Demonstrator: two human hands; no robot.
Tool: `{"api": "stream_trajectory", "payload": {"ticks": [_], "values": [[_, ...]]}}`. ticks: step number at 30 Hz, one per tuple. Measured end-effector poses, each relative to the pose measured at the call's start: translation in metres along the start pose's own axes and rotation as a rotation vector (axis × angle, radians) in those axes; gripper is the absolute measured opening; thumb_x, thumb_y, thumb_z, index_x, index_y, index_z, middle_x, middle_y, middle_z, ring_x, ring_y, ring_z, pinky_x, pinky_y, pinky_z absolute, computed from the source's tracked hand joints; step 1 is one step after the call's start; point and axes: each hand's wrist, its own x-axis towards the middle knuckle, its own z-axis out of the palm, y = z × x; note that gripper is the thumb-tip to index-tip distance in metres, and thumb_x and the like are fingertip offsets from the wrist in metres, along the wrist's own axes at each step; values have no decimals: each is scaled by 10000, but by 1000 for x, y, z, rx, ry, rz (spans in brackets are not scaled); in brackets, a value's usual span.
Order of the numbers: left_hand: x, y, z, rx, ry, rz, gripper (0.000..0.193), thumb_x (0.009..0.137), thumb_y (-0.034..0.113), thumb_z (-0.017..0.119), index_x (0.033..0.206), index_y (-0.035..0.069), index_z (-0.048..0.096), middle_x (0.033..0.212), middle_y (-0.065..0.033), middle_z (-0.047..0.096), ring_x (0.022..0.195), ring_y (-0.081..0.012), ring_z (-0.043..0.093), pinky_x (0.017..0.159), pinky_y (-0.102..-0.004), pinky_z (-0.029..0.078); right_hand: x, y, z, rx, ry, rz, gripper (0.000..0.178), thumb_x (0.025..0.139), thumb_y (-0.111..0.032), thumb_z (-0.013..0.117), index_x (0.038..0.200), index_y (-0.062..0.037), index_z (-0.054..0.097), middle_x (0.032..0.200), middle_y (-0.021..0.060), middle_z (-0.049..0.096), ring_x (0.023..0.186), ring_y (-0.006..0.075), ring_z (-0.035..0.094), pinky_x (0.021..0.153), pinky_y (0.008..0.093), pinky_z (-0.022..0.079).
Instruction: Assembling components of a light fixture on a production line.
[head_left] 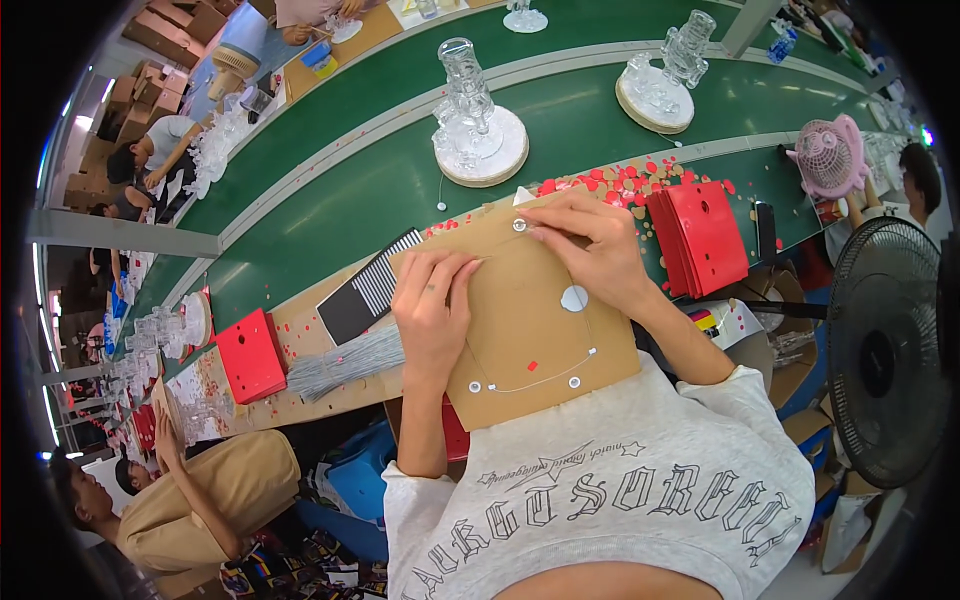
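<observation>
A brown cardboard panel (530, 320) rests against my front, tilted up toward the bench edge. A thin wire (545, 382) runs in a curve over it, with small white tabs on it and white ringed eyelets (475, 387) near the lower corners. My left hand (430, 310) is closed at the panel's upper left, thumb and forefinger pinching the thin wire. My right hand (595, 245) is closed at the top edge, its fingertips beside a shiny round eyelet (519, 225); what they pinch is too small to make out. A white round patch (574, 298) and a red scrap (532, 366) show on the panel.
Red folded pieces are stacked at right (700, 240) and left (252, 355). A bundle of grey wires (345, 365) lies beside a black striped card (365, 285). Clear figures on round bases (480, 145) stand on the green conveyor (570, 110). A black fan (885, 350) stands right; co-workers sit nearby.
</observation>
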Motion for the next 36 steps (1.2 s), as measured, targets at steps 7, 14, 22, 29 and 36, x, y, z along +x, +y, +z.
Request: {"api": "stream_trajectory", "payload": {"ticks": [7,14,22,29,36], "values": [[-7,4,4,51,31,69,150,757,-66,763,864,-25,666,830,-106,647,727,-279,608,635,-370,498,-2,-2,8,84,65,86,168,795,26,776,958,-15,780,852,100,748,696,146,692,602,257,558],[0,7,8,50,-8,56,130,763,-63,759,851,-20,673,826,-96,660,732,-265,610,635,-351,498,-3,4,7,-30,28,-102,165,782,33,774,932,-35,784,846,57,716,752,163,686,615,262,541],[-1,15,12,119,-4,120,195,766,-57,775,929,1,686,823,-85,649,703,-246,606,587,-329,485,-8,7,3,-120,-17,-250,187,741,8,787,911,-70,787,788,33,642,734,188,615,594,305,503],[-3,16,16,135,-9,166,212,770,-69,765,954,0,683,833,-85,646,706,-255,611,601,-345,496,-8,5,7,-181,-23,-326,122,750,-59,776,867,-83,750,794,22,632,777,197,635,610,331,534],[4,19,16,82,-47,92,144,789,-64,739,897,-19,654,837,-110,619,752,-288,607,646,-391,496,5,14,5,-145,-118,-383,167,712,-67,791,875,-80,757,825,14,659,775,198,649,656,327,536]]}}
